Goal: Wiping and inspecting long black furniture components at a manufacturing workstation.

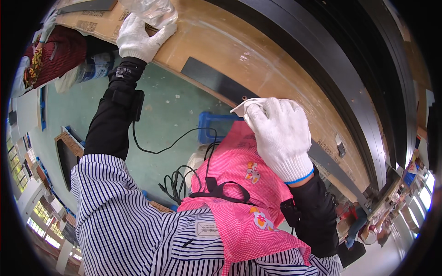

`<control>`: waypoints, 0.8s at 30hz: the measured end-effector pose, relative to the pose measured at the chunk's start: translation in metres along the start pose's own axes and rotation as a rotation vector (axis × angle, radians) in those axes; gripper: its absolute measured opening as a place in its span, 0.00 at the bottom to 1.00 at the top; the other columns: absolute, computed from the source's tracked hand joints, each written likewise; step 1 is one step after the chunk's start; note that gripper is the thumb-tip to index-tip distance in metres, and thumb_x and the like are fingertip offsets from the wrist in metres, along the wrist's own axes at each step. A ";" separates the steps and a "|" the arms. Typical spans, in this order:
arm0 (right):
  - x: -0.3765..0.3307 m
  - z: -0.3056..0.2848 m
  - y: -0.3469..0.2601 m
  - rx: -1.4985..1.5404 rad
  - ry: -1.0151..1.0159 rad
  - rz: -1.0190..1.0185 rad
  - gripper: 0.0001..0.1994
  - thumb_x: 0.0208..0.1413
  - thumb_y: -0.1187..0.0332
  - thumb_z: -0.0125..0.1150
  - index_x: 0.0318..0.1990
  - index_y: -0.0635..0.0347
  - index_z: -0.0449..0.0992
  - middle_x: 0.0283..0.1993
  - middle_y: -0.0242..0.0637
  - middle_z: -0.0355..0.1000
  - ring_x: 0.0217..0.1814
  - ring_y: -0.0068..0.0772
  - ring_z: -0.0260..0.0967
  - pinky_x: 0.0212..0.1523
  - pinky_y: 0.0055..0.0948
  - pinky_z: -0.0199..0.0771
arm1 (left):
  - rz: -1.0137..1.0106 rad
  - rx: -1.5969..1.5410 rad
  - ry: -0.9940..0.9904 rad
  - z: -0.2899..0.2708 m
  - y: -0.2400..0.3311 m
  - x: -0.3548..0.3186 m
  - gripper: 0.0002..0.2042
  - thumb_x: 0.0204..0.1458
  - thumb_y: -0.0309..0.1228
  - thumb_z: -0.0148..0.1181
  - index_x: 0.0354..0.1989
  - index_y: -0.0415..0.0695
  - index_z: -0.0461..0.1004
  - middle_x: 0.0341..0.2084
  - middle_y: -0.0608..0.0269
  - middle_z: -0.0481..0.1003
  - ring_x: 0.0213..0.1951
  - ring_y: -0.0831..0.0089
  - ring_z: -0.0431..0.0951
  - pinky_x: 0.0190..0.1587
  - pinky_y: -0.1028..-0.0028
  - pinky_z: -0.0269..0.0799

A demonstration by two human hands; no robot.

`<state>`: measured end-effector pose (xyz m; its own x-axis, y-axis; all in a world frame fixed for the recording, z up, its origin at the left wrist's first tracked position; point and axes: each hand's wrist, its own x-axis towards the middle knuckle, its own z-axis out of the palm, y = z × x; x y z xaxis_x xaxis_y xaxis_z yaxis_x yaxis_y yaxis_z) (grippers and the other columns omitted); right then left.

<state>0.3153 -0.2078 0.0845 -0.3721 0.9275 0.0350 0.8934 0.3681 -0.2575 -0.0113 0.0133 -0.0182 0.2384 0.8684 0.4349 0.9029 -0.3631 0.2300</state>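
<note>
White cloth (pixel 243 106) peeks out from under the right hand (pixel 281 138) near the middle of the frame, at the edge of the wooden worktop (pixel 276 60). That hand wears a white glove with a blue cuff. Its fingers (pixel 258 120) are curled down over the cloth and press it flat, so only a small corner shows. Holding it this way likely keeps the cloth tight against the wood and the flat black strip (pixel 216 83) just beside it. The right arm bends up from the lower right in a black sleeve.

Lower in the frame are a striped shirt (pixel 124 221) and a pink checked apron (pixel 239 184), with a black cable (pixel 175 142) looping over the green floor (pixel 170 110).

Farther off, at the upper left, the left hand (pixel 138 37) reaches out on a straight arm. It is gloved too. Its fingers rest loosely bent on a clear plastic bag (pixel 154 11) lying on the worktop, perhaps to steady it. I cannot tell if they really grip it.

Long black panels (pixel 350 69) curve along the upper right.
</note>
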 end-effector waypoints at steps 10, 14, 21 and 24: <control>0.026 0.012 -0.014 0.014 0.087 -0.071 0.07 0.57 0.65 0.66 0.42 0.49 0.80 0.36 0.30 0.74 0.40 0.35 0.76 0.46 0.41 0.73 | -0.071 -0.010 -0.023 -0.005 0.011 0.001 0.29 0.49 0.55 0.76 0.52 0.45 0.85 0.50 0.53 0.83 0.54 0.52 0.81 0.58 0.58 0.77; 0.045 0.005 -0.027 -0.019 0.034 -0.044 0.05 0.59 0.66 0.66 0.42 0.47 0.81 0.34 0.32 0.73 0.39 0.38 0.75 0.44 0.41 0.73 | 0.017 -0.121 0.012 -0.007 0.013 0.004 0.30 0.48 0.55 0.77 0.51 0.45 0.85 0.50 0.53 0.83 0.54 0.52 0.81 0.58 0.58 0.77; 0.045 0.006 -0.026 -0.041 -0.012 -0.047 0.09 0.55 0.64 0.65 0.44 0.51 0.80 0.35 0.31 0.73 0.40 0.36 0.76 0.44 0.42 0.72 | 0.026 -0.083 0.029 -0.005 0.005 0.000 0.32 0.46 0.57 0.77 0.52 0.45 0.84 0.50 0.52 0.83 0.54 0.51 0.81 0.58 0.57 0.77; 0.049 0.004 -0.026 -0.024 -0.004 -0.051 0.08 0.56 0.66 0.66 0.43 0.51 0.80 0.37 0.32 0.75 0.40 0.38 0.76 0.45 0.42 0.73 | 0.000 0.038 -0.010 -0.004 0.007 0.001 0.32 0.46 0.57 0.77 0.53 0.45 0.83 0.48 0.52 0.83 0.53 0.51 0.81 0.57 0.56 0.77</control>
<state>0.2726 -0.1727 0.0890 -0.4184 0.9072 0.0441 0.8788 0.4167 -0.2326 -0.0062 0.0107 -0.0130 0.2414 0.8718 0.4263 0.9160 -0.3497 0.1966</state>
